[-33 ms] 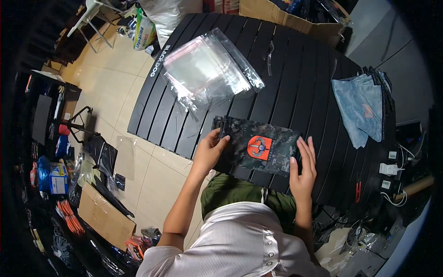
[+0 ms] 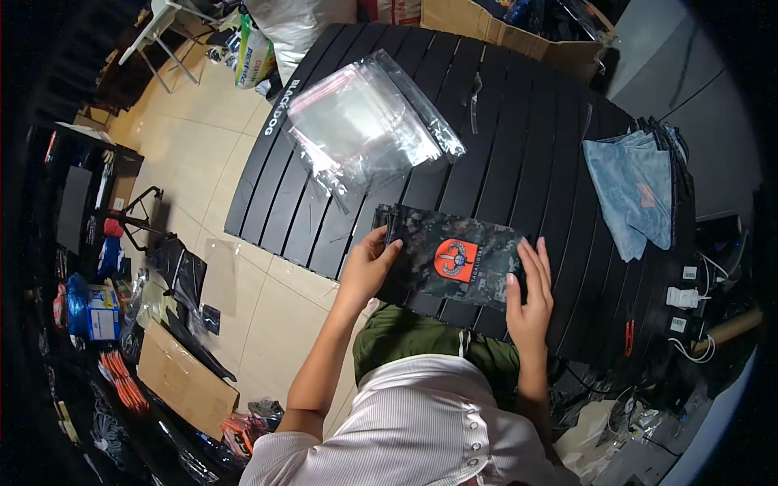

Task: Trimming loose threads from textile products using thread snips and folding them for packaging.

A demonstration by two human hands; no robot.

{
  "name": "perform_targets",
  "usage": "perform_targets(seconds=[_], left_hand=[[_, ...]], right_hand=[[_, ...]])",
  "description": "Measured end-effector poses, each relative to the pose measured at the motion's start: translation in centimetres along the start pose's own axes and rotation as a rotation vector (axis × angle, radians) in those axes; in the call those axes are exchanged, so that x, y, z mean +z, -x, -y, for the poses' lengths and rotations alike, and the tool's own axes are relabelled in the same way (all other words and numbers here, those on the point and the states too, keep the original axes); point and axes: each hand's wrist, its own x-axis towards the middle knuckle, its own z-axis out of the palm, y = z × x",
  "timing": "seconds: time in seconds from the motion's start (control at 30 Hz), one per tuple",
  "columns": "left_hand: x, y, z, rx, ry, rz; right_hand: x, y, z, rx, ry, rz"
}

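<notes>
A flat, dark camouflage cloth pouch point(image 2: 417, 259) with an orange emblem patch point(image 2: 455, 260) lies at the near edge of the black slatted table. My left hand point(image 2: 369, 263) pinches its left end between thumb and fingers, where the cloth looks bunched. At the pouch's right edge rests my right hand point(image 2: 532, 283), fingers stretched out and thumb apart, touching the cloth without gripping it. Beyond the pouch, to the left, lies a stack of clear plastic bags point(image 2: 361, 117). The underside of the pouch is hidden.
Light-blue denim pieces with dark cords point(image 2: 632, 190) lie at the table's right side. Near them are a small red-handled tool point(image 2: 629, 334) and a white plug point(image 2: 683, 298) with cables. A cardboard box point(image 2: 519, 36) stands behind the table; flattened cardboard point(image 2: 186, 381) lies at lower left.
My right hand has shifted very slightly left along the pouch's edge. The left hand and the pouch look the same.
</notes>
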Motion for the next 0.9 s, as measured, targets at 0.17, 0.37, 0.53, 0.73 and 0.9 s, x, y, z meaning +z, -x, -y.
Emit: perform_targets(seconds=[0.17,0.37,0.53,0.73,0.9], left_hand=[[0.2,1.4,-0.8,0.054,-0.199,-0.12],[1.1,3.7,-3.1,0.182,-0.796,-0.235],[3.9,1.6,-0.3,0.691,-1.046,-0.22],[4.0,0.5,2.0,0.604,-1.287,-0.189],[3.2,-1.3,1.1,0.708,-1.281,-0.035]], right_hand=[[1.5,-0.7,-1.0,-0.05,0.16,0.141],[2.1,-0.7,-1.1,-0.006,0.313,0.225],[3.2,-1.0,-0.7,-0.076,0.389,0.27],[2.6,-0.4,-1.8,-0.033,0.509,0.341],[0.4,1.1,-2.4,0.036,0.581,0.366]])
